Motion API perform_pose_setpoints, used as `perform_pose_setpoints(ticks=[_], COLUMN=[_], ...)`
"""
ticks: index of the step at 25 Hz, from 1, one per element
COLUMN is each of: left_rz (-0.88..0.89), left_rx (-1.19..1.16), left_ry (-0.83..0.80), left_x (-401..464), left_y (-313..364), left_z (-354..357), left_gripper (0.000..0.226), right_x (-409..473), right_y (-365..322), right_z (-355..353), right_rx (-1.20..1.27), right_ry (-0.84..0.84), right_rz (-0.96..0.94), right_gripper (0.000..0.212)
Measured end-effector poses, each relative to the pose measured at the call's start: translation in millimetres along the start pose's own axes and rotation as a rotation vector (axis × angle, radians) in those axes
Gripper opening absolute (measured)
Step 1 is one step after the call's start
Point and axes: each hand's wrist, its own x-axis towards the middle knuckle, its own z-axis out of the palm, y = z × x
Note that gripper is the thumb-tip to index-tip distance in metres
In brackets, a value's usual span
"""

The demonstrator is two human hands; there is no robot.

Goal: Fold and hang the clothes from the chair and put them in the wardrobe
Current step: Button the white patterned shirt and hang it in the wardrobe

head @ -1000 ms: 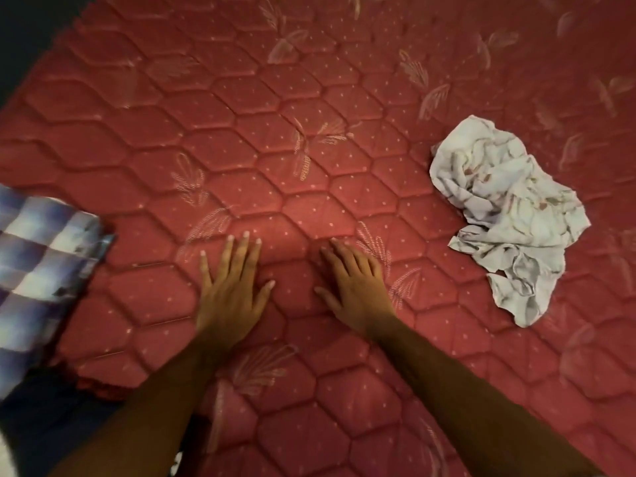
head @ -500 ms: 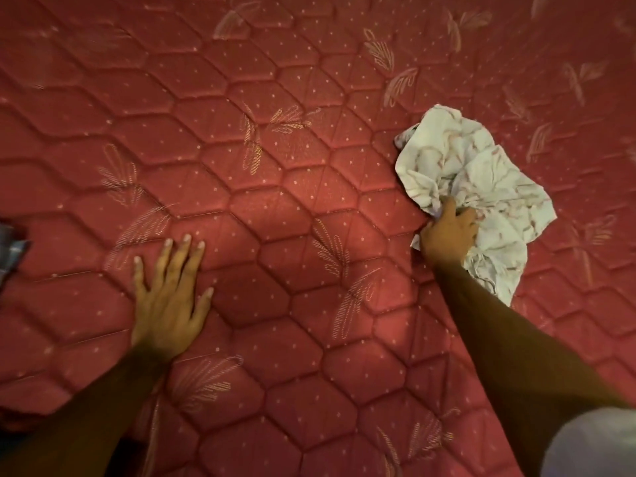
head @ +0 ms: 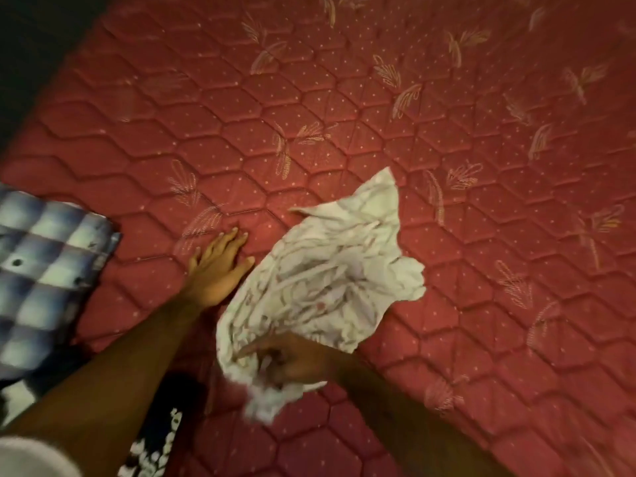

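Mattress: red quilted mattress (head: 378, 115) with hexagon stitching and pale leaf motifs fills most of the head view; its top-left edge meets a dark area that cannot be made out.
White cloth: crumpled white cloth (head: 330, 280) with faint reddish print lies on the mattress near centre, one corner pointing up and away; what kind of garment it is cannot be told.
Right hand: right hand (head: 292, 363) grips the near end of the white cloth, fingers curled round a bunched wad; the fabric below the fist is blurred and the fingertips are buried in it.
Left hand: left hand (head: 216, 266) lies flat on the mattress just left of the cloth, fingers straight and close together, holding nothing; the thumb comes near the cloth's edge, contact unclear.
Hands together: well apart, cloth edge between them.
Checked fabric: blue-and-white checked fabric (head: 44, 270), folded, sits at the left edge of the mattress, cut off by the frame.
Sleeve: pale sleeve (head: 31, 456) at bottom-left corner, mostly out of view.
Patterned item: dark patterned fabric (head: 155, 442) with white marks shows under the left forearm, largely hidden.
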Motion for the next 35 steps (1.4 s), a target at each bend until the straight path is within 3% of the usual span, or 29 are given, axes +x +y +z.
perform_pose_setpoints(ticks=[1,2,4,5,7,8,12,14,17,20,22,25,27,29,31,33,35], left_rz=[-0.039,-0.068,-0.080,-0.094,-0.131,-0.162,-0.311,-0.363,-0.466,-0.424,-0.358,-0.109,0.058,0.221,0.358,0.430,0.415], left_rx=[-0.097,-0.215,-0.441,-0.512,-0.603,-0.660,-0.951,-1.089,-1.382,-1.429,-1.523,-1.548,-1.389,-1.245,-1.108,-0.857,-0.709], left_ry=[-0.005,0.000,-0.041,-0.105,-0.139,-0.077,0.207,0.281,0.181,0.245,0.301,0.138,-0.040,-0.242,-0.551,-0.776,-0.788], left_x=[-6.0,-13.5,-36.4,-51.7,-82.1,-94.2,-134.5,-156.5,-199.0,-237.5,-262.5,-299.7,-332.8,-369.0,-408.1,-446.4,-472.0], left_y=[6.1,10.2,12.5,10.5,4.5,3.8,15.8,24.4,41.8,52.2,65.4,98.9,129.5,158.6,177.3,182.9,172.4], left_z=[-10.2,-15.3,-11.0,-0.9,21.1,27.1,5.9,-14.0,-55.1,-106.1,-149.3,-218.1,-253.9,-270.2,-269.4,-269.4,-277.3], left_gripper=[0.064,0.063,0.047,0.033,0.022,0.020,0.016,0.016,0.018,0.004,0.021,0.045,0.062,0.070,0.067,0.052,0.033], right_x=[-2.3,-3.2,-9.0,-14.4,-28.9,-34.6,-56.2,-73.4,-114.0,-151.0,-175.8,-202.4,-214.4,-220.5,-212.2,-205.3,-204.8], right_y=[-3.0,-2.0,8.9,12.3,22.3,27.0,-1.2,-32.2,-80.1,-107.9,-126.2,-156.7,-190.3,-230.9,-274.9,-315.5,-342.6], right_z=[8.8,13.5,11.8,9.9,10.2,10.6,7.2,7.0,18.7,19.0,11.7,12.0,29.6,47.1,63.6,88.0,100.4], right_rx=[0.121,0.153,-0.097,-0.347,-0.762,-0.816,-0.379,-0.431,-0.323,0.106,0.164,-0.308,-0.491,0.052,0.723,0.938,0.901], right_ry=[-0.044,0.068,0.528,0.655,0.599,0.535,0.475,0.533,0.868,1.163,1.075,0.349,0.335,0.622,0.447,0.338,0.375], right_rz=[-0.040,-0.064,0.016,0.142,0.398,0.419,0.164,0.072,0.017,0.053,0.153,0.587,0.652,0.371,0.224,0.175,0.107], right_gripper=[0.046,0.046,0.054,0.061,0.066,0.060,0.030,0.030,0.037,0.032,0.031,0.019,0.010,0.018,0.054,0.041,0.026])
